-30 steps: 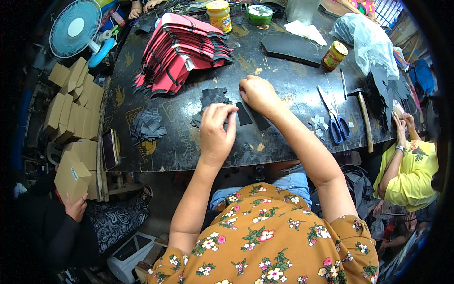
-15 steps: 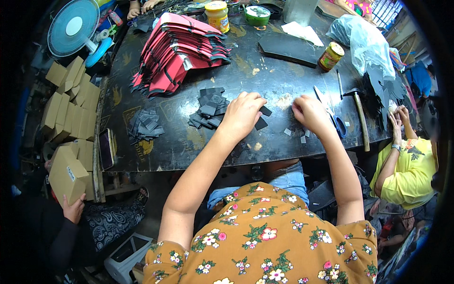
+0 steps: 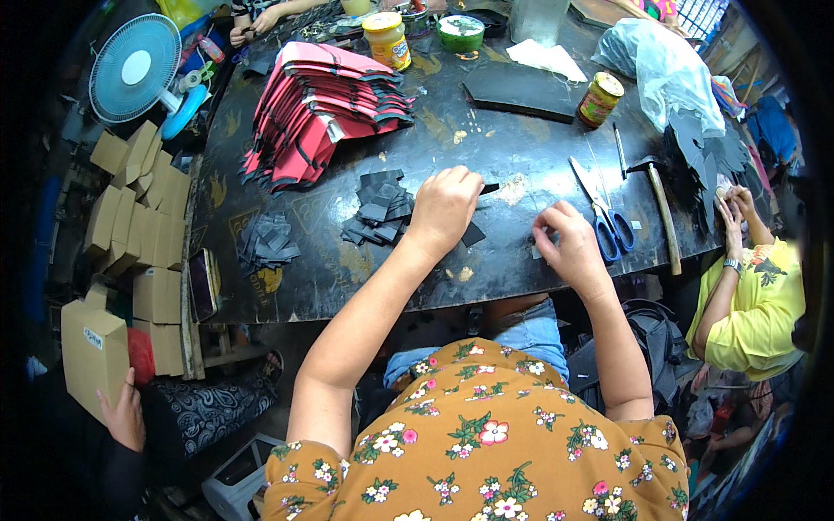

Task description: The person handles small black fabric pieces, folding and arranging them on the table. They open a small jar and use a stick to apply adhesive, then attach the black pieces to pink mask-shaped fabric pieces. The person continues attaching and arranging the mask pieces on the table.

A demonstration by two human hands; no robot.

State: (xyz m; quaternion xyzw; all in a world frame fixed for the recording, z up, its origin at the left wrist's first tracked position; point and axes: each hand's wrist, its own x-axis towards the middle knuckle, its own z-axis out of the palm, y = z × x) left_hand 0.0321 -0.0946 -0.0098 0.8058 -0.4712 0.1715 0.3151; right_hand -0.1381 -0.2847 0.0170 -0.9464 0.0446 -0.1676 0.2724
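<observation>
My left hand (image 3: 446, 210) is closed, with a small black piece (image 3: 490, 188) poking out at its fingertips. Beneath that wrist lies another black piece (image 3: 473, 234), flat on the dark table (image 3: 347, 291). My right hand (image 3: 569, 245) is pinched low over the table, where a bit of a small pale square (image 3: 536, 253) shows beside the fingers; what the pinch holds is hidden. Left of my left hand is a loose pile of black rectangular pieces (image 3: 378, 208), and farther left a second, greyer pile (image 3: 266, 240). Blue-handled scissors (image 3: 614, 234) lie right of my right hand.
A stack of pink and black folded pieces (image 3: 326, 104) stands far left. Jars (image 3: 600, 100), a black slab (image 3: 519, 92), a hammer (image 3: 667, 217) and a plastic bag (image 3: 669, 74) lie beyond. At left are boxes (image 3: 156, 217), a fan (image 3: 135, 68) and a phone (image 3: 202, 285). Co-workers sit around.
My right hand has moved down and nearer, over the small pale squares, and its fingers now pinch. The left hand stays nearly in place. At left, a co-worker's box has shifted.
</observation>
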